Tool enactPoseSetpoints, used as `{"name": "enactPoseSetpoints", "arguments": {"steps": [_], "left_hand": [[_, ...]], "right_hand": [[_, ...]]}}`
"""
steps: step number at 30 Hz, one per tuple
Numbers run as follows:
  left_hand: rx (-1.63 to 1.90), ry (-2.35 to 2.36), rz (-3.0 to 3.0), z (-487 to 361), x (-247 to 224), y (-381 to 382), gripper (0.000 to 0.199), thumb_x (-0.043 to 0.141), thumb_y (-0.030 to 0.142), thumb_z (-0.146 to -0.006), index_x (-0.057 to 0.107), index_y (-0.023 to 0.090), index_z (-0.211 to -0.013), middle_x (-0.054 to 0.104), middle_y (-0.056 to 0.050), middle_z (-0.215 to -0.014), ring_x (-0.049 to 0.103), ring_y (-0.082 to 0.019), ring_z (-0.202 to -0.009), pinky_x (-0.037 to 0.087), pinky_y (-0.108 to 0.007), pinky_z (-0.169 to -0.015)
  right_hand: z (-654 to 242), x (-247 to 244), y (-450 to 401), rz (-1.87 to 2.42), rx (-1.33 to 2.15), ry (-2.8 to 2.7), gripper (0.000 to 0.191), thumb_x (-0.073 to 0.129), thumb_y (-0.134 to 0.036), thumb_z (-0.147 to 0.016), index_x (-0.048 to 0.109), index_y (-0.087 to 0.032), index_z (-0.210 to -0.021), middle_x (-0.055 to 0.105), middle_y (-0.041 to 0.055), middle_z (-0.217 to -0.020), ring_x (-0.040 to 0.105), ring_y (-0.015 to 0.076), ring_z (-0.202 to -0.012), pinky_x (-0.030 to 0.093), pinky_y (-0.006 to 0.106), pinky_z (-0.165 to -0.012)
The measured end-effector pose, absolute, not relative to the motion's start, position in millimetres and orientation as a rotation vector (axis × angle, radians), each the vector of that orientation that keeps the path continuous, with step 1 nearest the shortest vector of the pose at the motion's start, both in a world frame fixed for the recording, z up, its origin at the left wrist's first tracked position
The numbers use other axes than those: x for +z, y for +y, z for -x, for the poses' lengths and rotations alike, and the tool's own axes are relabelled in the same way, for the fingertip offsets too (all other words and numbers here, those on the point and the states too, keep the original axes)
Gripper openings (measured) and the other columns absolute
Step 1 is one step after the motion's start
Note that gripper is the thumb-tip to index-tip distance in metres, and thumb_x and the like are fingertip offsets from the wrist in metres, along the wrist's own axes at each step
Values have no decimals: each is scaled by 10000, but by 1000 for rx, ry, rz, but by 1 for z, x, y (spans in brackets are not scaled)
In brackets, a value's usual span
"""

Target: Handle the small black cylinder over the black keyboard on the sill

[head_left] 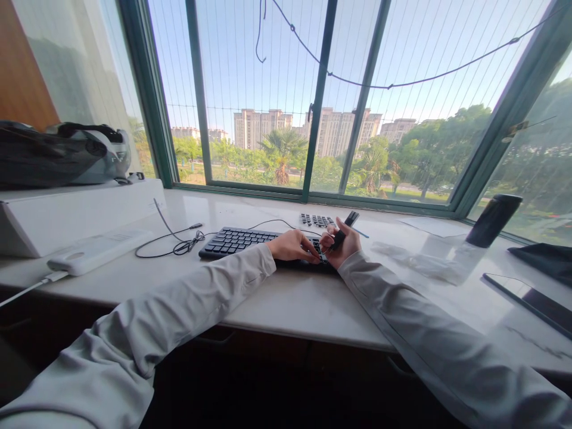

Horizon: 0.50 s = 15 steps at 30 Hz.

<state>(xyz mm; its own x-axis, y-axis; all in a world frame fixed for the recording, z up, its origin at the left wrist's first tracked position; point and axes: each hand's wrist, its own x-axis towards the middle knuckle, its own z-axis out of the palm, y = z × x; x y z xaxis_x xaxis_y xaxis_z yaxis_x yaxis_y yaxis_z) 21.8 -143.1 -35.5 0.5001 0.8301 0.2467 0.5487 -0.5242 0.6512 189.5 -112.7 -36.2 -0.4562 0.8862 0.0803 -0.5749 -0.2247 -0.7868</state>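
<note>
A black keyboard (236, 241) lies on the counter, its right part under my hands. My left hand (295, 245) is closed, thumb and fingertips pinched together at the keyboard's right end; what they pinch is too small to make out. My right hand (347, 249) is wrapped round a black brush-like tool (345, 233), tilted with its wide end up. Thin wire seems to run from it toward my left fingertips. Just behind the hands, several loose dark keycaps (316, 220) lie in rows. A thin blue stick (361, 233) shows beyond my right hand.
A coiled black cable (190, 243) lies left of the keyboard. Farther left are a white power strip (96, 253) and a white box (84, 214) bearing a dark bag (53, 158). Rightward are clear plastic (420, 262), a black cylinder (495, 220) and a phone-like slab (531, 301).
</note>
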Motion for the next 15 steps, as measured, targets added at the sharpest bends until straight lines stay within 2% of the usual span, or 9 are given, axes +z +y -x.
{"name": "enactPoseSetpoints", "arguments": {"steps": [5, 11, 15], "left_hand": [[741, 1115, -2259, -21, -36, -142, 378, 715, 435, -646, 762, 147, -886, 712, -48, -745, 584, -143, -693, 401, -225, -645], [734, 1099, -2255, -22, -36, -142, 389, 716, 439, -645, 760, 142, -894, 710, -46, -742, 582, -142, -687, 399, -225, -638], [738, 1104, -2260, -21, -37, -140, 418, 716, 459, -639, 758, 134, -899, 690, -41, -690, 556, -134, -653, 380, -228, -603]], "right_hand": [[-188, -37, -111, 548, 1849, -899, 384, 568, -438, -776, 378, -190, -552, 316, -41, -411, 336, 82, -402, 307, 191, -378], [-180, -39, -111, 639, 1737, -928, 328, 525, -235, -795, 337, -188, -531, 246, -62, -361, 246, 65, -356, 229, 176, -341], [-179, -39, -109, 639, 1769, -885, 323, 516, -254, -803, 316, -199, -555, 216, -76, -363, 227, 67, -350, 220, 178, -333]]}}
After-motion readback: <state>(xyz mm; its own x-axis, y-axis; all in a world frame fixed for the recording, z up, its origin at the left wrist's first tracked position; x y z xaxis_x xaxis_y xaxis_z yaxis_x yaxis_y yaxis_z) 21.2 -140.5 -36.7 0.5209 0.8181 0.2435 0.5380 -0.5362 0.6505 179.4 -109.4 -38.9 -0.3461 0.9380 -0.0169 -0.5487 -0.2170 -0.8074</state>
